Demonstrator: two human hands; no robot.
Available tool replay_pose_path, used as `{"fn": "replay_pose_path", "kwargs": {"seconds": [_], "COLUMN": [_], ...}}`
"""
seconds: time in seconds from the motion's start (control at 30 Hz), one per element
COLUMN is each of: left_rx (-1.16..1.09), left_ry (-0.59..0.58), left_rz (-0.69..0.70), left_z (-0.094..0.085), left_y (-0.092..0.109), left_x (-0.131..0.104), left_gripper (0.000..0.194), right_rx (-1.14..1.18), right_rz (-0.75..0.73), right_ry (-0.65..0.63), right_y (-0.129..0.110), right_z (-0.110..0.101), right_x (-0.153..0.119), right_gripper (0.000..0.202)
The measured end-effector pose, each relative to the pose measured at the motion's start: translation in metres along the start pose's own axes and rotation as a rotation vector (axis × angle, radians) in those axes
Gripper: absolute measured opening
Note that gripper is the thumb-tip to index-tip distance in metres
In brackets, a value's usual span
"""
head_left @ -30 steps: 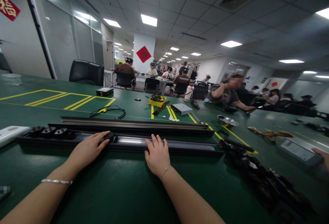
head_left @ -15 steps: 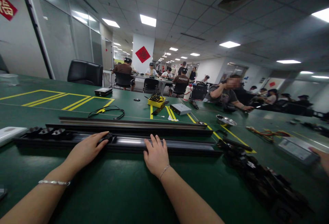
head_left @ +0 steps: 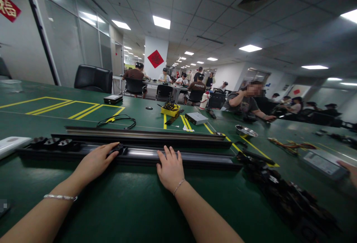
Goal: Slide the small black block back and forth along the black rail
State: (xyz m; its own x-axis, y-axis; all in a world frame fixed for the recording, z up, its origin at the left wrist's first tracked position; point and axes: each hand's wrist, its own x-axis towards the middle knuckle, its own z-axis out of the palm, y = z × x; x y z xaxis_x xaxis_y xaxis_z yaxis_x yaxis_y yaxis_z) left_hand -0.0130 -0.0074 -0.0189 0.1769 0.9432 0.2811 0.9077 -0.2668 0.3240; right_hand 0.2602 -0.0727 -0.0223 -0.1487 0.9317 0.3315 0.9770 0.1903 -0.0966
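Note:
A long black channel (head_left: 206,160) with a shiny inner strip lies across the green table in front of me. My left hand (head_left: 98,161) has its fingers round a small black module (head_left: 119,149) inside the channel. My right hand (head_left: 170,166) rests on the channel's middle, its fingers spread, holding nothing. Several black socket modules (head_left: 65,144) sit at the channel's left end. Just behind lies a second long black bar (head_left: 167,137), parallel to the first.
A pile of black parts (head_left: 290,191) lies at the right, near a metal power box (head_left: 323,163) touched by another person's hand. Farther back are a yellow tray (head_left: 169,109) with cables, a grey box (head_left: 196,118) and a metal bowl (head_left: 246,131). A white device (head_left: 13,144) is at left.
The whole view has shifted very slightly. Both hands keep their places on the channel and the module.

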Motion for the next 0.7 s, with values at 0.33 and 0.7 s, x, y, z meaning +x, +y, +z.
{"fn": "replay_pose_path", "kwargs": {"seconds": [0.33,0.7], "left_rx": [-0.018,-0.042], "left_ry": [-0.037,-0.017], "left_rz": [0.004,0.002], "left_z": [0.0,0.0019], "left_y": [0.0021,0.0012], "left_x": [0.0011,0.001], "left_gripper": [0.059,0.058], "right_rx": [0.007,0.001], "right_rz": [-0.009,-0.006], "right_ry": [0.023,0.013], "right_y": [0.0007,0.0004], "right_z": [0.0023,0.0012], "right_x": [0.0,0.0001], "right_gripper": [0.046,0.046]}}
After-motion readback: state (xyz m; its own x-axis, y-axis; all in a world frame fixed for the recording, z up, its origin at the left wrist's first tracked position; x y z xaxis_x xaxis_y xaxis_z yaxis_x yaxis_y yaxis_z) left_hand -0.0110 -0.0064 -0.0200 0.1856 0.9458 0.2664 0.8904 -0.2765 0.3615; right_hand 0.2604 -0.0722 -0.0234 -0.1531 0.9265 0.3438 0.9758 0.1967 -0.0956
